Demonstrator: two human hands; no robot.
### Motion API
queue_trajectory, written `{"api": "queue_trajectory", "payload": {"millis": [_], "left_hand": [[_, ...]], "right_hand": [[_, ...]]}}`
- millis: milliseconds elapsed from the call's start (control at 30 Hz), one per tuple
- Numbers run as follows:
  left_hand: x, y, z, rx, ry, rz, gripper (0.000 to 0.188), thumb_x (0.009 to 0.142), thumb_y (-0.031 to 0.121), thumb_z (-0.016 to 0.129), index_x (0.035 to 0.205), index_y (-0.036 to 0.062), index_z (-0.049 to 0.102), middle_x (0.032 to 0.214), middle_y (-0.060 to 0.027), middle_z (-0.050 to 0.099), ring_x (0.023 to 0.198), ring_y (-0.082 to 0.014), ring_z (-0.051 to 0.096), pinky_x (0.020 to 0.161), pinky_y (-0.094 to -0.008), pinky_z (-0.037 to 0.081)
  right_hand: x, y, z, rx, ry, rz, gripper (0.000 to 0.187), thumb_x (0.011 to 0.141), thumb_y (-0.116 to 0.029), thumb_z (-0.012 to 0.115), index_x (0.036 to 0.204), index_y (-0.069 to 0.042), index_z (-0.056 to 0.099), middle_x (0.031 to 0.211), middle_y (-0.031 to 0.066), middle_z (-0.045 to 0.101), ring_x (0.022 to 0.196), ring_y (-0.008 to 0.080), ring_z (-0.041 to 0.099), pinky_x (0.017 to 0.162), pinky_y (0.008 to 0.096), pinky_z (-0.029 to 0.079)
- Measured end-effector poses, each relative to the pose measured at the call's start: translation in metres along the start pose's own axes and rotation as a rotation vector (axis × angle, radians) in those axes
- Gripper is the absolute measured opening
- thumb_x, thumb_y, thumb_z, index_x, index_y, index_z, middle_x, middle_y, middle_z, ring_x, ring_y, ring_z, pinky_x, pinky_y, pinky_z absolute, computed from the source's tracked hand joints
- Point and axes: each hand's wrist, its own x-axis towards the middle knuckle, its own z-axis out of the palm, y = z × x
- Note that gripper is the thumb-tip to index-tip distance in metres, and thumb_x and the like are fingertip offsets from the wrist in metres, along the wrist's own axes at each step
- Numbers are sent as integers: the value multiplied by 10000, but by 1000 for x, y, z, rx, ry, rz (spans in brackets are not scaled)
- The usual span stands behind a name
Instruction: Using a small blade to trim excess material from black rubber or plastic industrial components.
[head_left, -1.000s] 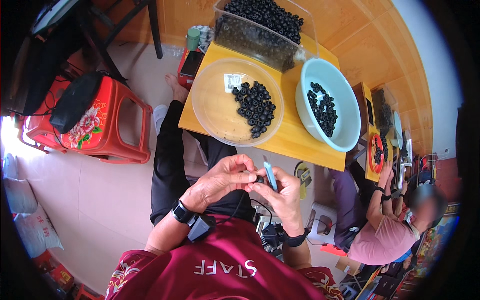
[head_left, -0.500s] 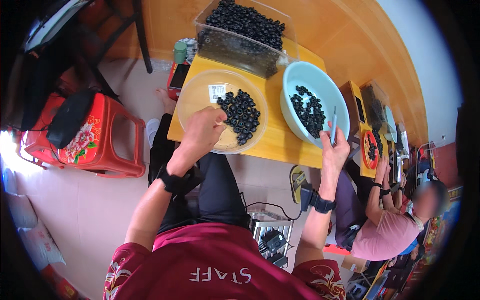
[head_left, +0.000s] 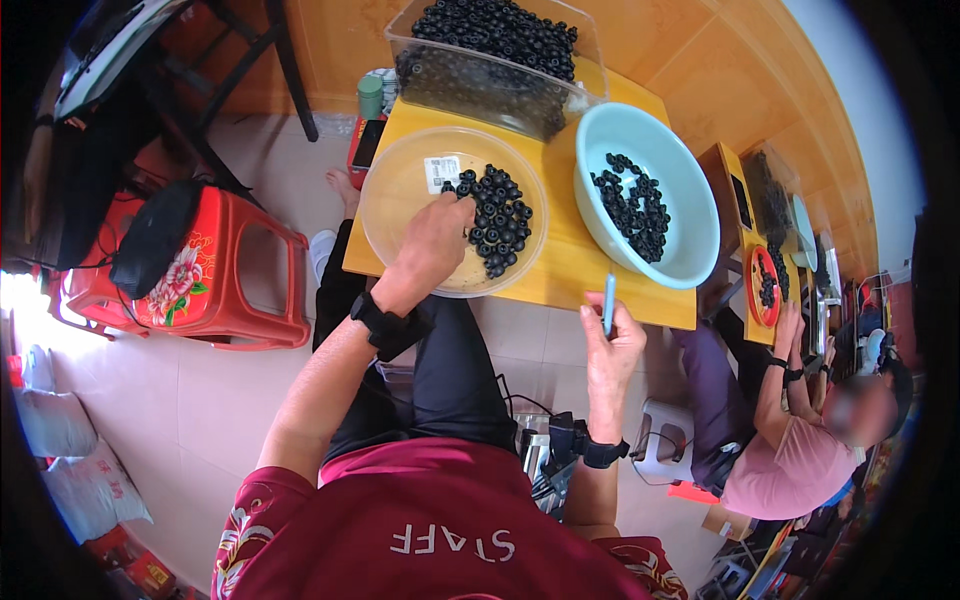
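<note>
I counted three containers of black ring-shaped pieces (head_left: 497, 222) on the near table (head_left: 562, 225): a round tray (head_left: 395, 215) with one unreadable label (head_left: 441, 174), a blue basin (head_left: 690, 205) right of it, a clear bin (head_left: 588, 72) behind it. The left hand (head_left: 435, 243) bent into the tray, fingers curled, hold hidden; the right hand (head_left: 613, 352) pinched one slim blue tool (head_left: 609, 298) upright.

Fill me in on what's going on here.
A person's left hand is in a shallow, clear round tub, its fingers at a cluster of small black pieces. The right hand holds a slim light-blue tool near the table edge. More such pieces lie in the pale blue basin and the clear bin behind. To the right, another person has hands by a red tray.
</note>
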Motion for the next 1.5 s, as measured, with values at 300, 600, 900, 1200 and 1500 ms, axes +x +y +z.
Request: {"api": "queue_trajectory", "payload": {"millis": [300, 600, 900, 1200, 1500], "left_hand": [[-9, 0, -19, -534, -152, -166, 217, 772, 115, 661, 964, 33, 602, 866, -90, 617, 728, -149, 583, 653, -284, 459], [-78, 27, -47, -1830, -293, -482, 161, 894, 106, 533, 1009, 2, 575, 918, -81, 617, 761, -127, 607, 726, -227, 503], [-106, 24, -33, -2020, -186, -596, 156, 893, 56, 511, 1022, -7, 570, 988, -148, 624, 889, -223, 643, 813, -291, 530], [-109, 24, -25, -2067, -176, -527, 191, 844, 25, 588, 1034, 8, 580, 1012, -130, 620, 897, -206, 634, 808, -257, 528], [-111, 21, -19, -2071, -252, -574, 185, 844, 31, 588, 1029, 20, 597, 983, -84, 625, 823, -148, 621, 764, -251, 520]], "right_hand": [[-13, -10, 13, 31, -79, 49, 151, 794, -53, 656, 936, -4, 642, 746, -10, 559, 638, 47, 434, 586, 193, 365], [-26, -29, 36, 26, -215, 37, 154, 787, -40, 638, 932, 11, 642, 735, 7, 572, 630, 57, 470, 564, 199, 375], [-33, -61, 40, -23, -390, -128, 167, 791, -105, 640, 918, 5, 640, 659, 45, 545, 548, 100, 470, 489, 240, 359], [-36, -70, 39, -151, -416, -289, 140, 787, -89, 639, 899, -6, 645, 646, 64, 541, 495, 137, 451, 451, 267, 340], [-34, -72, 37, -245, -478, -373, 182, 740, -96, 690, 904, -29, 649, 665, 87, 559, 511, 200, 529, 463, 297, 402]]}}
